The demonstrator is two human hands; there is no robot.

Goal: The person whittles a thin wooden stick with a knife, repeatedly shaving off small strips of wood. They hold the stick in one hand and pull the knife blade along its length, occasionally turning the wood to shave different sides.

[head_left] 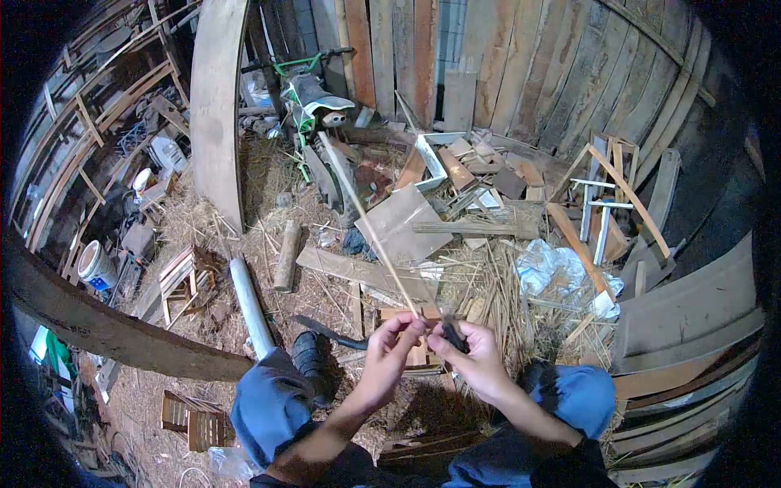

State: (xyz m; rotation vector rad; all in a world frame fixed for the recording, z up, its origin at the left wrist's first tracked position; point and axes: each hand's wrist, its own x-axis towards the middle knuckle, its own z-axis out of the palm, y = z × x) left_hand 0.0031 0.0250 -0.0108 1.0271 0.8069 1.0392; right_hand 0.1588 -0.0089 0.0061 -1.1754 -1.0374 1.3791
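My left hand (392, 351) pinches the near end of a long, thin, pale wooden strip (370, 232), which slants up and away toward the back of the room. Close beside it, my right hand (476, 358) is closed around a small tool with a black handle (455, 335). Its working end is too small and blurred to tell its kind. The two hands nearly meet in front of my knees. Below them lie some small wooden boards (419, 355). A dark, curved, blade-like piece (329, 333) is just left of my left hand.
A bundle of thin strips (496, 309) lies to the right on the straw-covered floor. Beyond are scrap boards (407, 221), a white plastic bag (549, 268) and a green-framed motorbike (313, 102). A pale pole (250, 305), white bucket (98, 267) and wooden crate (205, 427) are leftward.
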